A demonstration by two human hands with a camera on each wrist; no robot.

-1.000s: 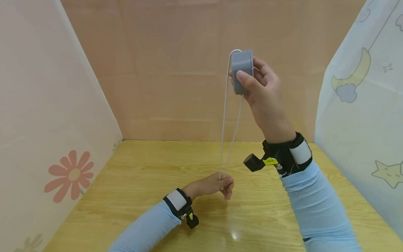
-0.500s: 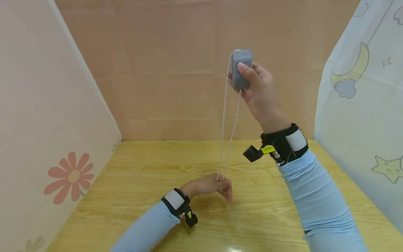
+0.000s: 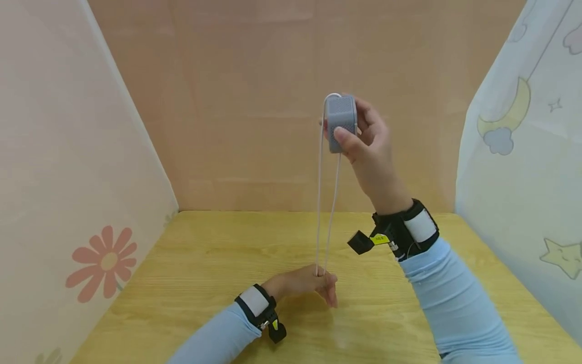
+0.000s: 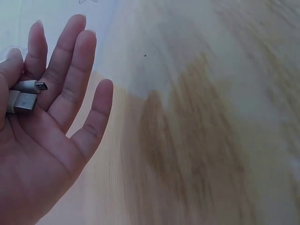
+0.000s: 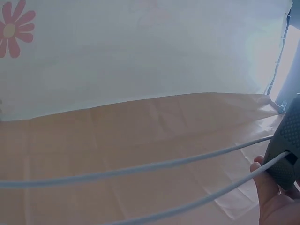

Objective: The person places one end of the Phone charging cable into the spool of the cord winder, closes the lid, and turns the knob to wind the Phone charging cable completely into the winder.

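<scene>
My right hand [image 3: 364, 136] is raised in front of the back wall and grips a small grey box [image 3: 340, 121] with a textured face. A white cable [image 3: 325, 202] loops over the top of the box and hangs down in two taut strands to my left hand [image 3: 313, 280], low over the wooden table [image 3: 204, 263]. In the left wrist view the left hand [image 4: 28, 93] pinches the cable's two plug ends [image 4: 26, 93] between thumb and forefinger; the other fingers are spread. In the right wrist view the two strands [image 5: 140, 171] run leftward from the grey box [image 5: 287, 145].
Printed fabric panels stand at both sides: one with a flower [image 3: 106, 263] on the left, one with a moon and stars [image 3: 509, 116] on the right. A plain tan wall [image 3: 250, 101] closes the back. Wrist cameras sit on both forearms.
My right hand has come down a little with the grey box and turned it. The left hand stays low over the table, still pinching the cable ends.
</scene>
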